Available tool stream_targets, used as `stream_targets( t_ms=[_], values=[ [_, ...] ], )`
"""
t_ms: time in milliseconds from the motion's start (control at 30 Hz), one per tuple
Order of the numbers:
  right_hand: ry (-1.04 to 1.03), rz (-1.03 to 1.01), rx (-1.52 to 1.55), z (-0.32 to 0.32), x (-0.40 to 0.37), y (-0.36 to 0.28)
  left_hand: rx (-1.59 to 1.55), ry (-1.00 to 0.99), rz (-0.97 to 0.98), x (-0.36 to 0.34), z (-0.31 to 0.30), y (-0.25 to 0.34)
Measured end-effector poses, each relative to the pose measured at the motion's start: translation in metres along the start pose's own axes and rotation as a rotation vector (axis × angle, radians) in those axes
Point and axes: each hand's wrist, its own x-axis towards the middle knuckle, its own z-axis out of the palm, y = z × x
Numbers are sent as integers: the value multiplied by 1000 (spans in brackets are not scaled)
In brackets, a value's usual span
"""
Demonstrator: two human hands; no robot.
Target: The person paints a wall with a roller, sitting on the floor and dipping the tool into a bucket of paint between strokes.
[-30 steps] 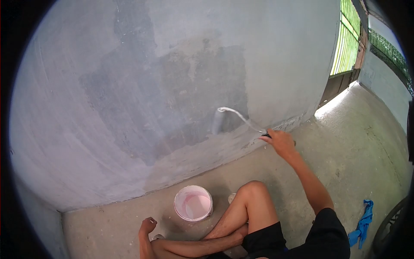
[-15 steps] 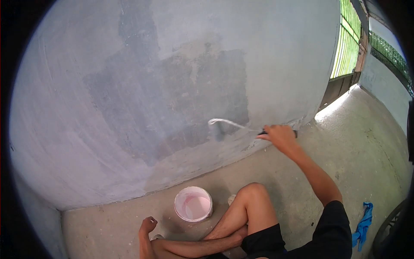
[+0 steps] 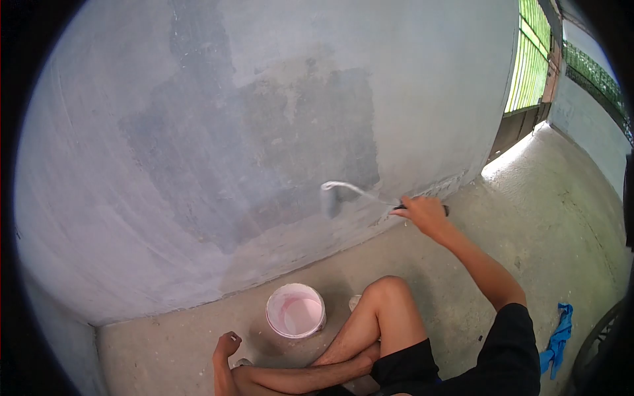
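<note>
My right hand [image 3: 424, 215] is wrapped round the black handle of a paint roller [image 3: 329, 202]. The roller's bent white metal frame reaches left, and its grey sleeve is at the lower part of the grey wall [image 3: 297, 138], blurred and seemingly against it. Near my folded leg, my left hand [image 3: 228, 344] is held with its fingers curled in, nothing visible in it. Between that hand and my raised knee stands a white bucket [image 3: 271, 317] holding pale pink liquid, its inner side streaked with pink.
Darker damp-looking patches cover the middle of the wall. A blue cloth [image 3: 558, 340] lies on the concrete floor [image 3: 502, 251] to my right, beside a dark wheel-like object [image 3: 604, 343] at the edge. A slatted green gate [image 3: 528, 59] is at the far right.
The roller sleeve has shifted slightly left and down along the wall, and my right hand has moved a little left. My left hand and the bucket stay almost where they were.
</note>
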Motion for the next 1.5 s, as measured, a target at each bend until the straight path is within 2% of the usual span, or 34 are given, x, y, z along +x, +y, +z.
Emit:
stream_targets(
  t_ms=[300,433,500,533,600,633,700,733,800,833,900,1033,1133,1200,1333,1367,1433,1500],
  values=[
    [-2,218,-171,-2,-43,107,44,-24,-9,0,0,2],
    [-56,340,-175,-8,-63,144,40,-27,-9,3,2,-5],
    [-67,492,-60,-7,-78,151,51,-25,0,10,10,-10],
    [-60,498,-61,-3,-85,155,36,-48,-36,11,12,-14],
    [-84,533,276,10,-99,155,8,-77,-92,11,8,-17],
    [-79,535,281,24,-104,150,12,-72,-91,14,7,-22],
    [-136,524,558,48,-117,139,22,-82,-84,16,13,-29],
    [-141,524,558,53,-121,127,22,-86,-87,16,15,-30],
    [-191,676,882,65,-122,96,93,-62,0,17,15,-32],
    [-190,682,883,69,-122,83,98,-65,3,17,14,-31],
    [-308,871,1275,76,-117,60,11,-84,-103,16,14,-28],
    [-256,805,1330,86,-98,33,29,-73,-90,20,17,-36],
    [-169,729,1328,83,-67,38,1,-45,-82,22,17,-31],
    [11,531,1170,78,-41,50,13,-57,-97,16,12,-25],
    [197,501,1104,16,26,67,16,-69,-93,16,9,-17],
    [201,500,1100,-2,39,69,4,-70,-116,16,10,-17],
    [105,501,1292,-29,56,67,-13,-71,-136,18,15,-27],
    [153,499,1281,-21,59,59,18,-39,-68,22,19,-37]
  ],
)
